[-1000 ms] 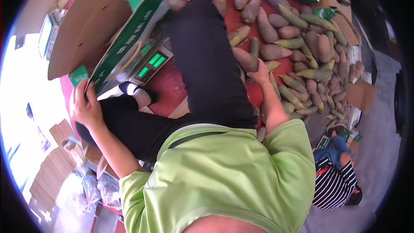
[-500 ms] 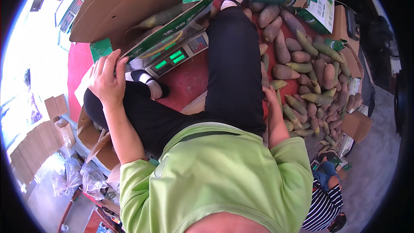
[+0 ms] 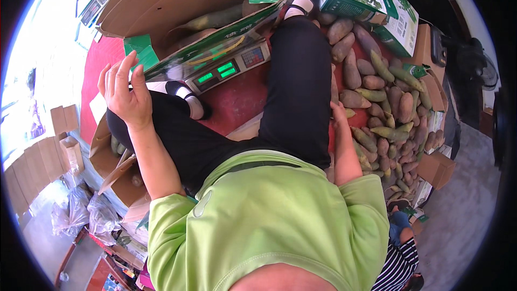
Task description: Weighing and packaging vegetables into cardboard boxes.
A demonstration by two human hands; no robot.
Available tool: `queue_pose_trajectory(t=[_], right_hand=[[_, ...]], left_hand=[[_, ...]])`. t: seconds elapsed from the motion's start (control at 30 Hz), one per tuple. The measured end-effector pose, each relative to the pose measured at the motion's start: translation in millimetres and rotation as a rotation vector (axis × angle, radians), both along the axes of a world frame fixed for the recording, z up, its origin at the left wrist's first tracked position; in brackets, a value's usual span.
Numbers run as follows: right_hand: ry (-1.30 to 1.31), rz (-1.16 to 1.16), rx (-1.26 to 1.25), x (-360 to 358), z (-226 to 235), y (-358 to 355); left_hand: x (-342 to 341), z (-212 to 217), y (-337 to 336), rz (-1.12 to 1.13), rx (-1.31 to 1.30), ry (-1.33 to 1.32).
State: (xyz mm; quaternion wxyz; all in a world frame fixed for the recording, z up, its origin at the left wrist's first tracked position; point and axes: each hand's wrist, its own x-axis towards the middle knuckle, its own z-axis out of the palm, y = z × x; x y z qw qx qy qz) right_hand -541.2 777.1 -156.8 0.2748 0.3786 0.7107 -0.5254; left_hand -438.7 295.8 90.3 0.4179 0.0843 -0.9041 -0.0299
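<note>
Your left hand (image 3: 125, 94) is open, fingers spread and holding nothing, with the fingertips at the near corner of the box (image 3: 177, 16) where a green flap (image 3: 141, 48) folds over. That box lies on its side on the scale (image 3: 229, 67) at the far edge of the red mat (image 3: 237, 99), its long axis running from your left hand up and to the right, with a few long tubers showing inside it. Your right hand (image 3: 339, 112) is down beside your right knee, at the near edge of the pile (image 3: 385, 102) of tubers spread along the mat's right side. You cannot tell from this view whether its fingers close on one; they point into the pile and are partly hidden by your leg. So the box sits just ahead of the left hand, and the pile touches the right. The two are well apart, with your legs between them.
</note>
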Motion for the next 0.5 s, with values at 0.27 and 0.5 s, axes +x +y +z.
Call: queue_pose_trajectory(t=[0.27,0.5], right_hand=[[-0.002,-0.083,-0.107,3,-36,15],[0.018,-0.055,-0.168,-1,-16,11]], left_hand=[[2,-2,-2,0.022,0.071,0.031],[-2,-2,-2,0.031,0.077,0.011]])
